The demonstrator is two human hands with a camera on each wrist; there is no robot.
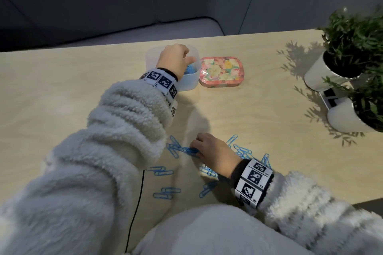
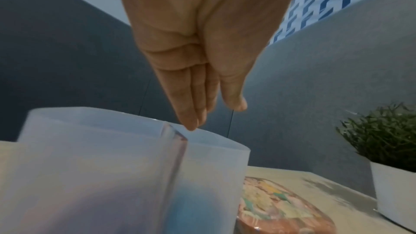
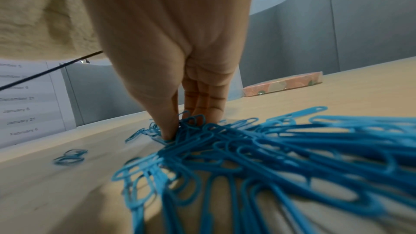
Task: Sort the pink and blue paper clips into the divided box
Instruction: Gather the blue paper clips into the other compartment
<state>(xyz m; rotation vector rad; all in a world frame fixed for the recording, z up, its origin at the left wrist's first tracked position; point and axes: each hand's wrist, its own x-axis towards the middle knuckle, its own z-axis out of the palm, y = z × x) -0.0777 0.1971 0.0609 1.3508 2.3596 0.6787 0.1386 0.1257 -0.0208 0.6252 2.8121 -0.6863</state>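
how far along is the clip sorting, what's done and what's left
Done: no pink clips show on the table, and blue ones already lie in the box. In hand: the left hand hangs open over the box, holding nothing, while the right hand pinches a bunch from the blue clips. Left: many blue clips are scattered near the front edge.

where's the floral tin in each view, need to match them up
Head: floral tin sits upper centre, just right of the divided box.
Left wrist: bottom centre-right, right of the box.
Right wrist: thin strip at mid right, far across the table.
Shared landmark: the tin itself on the pale wooden table.
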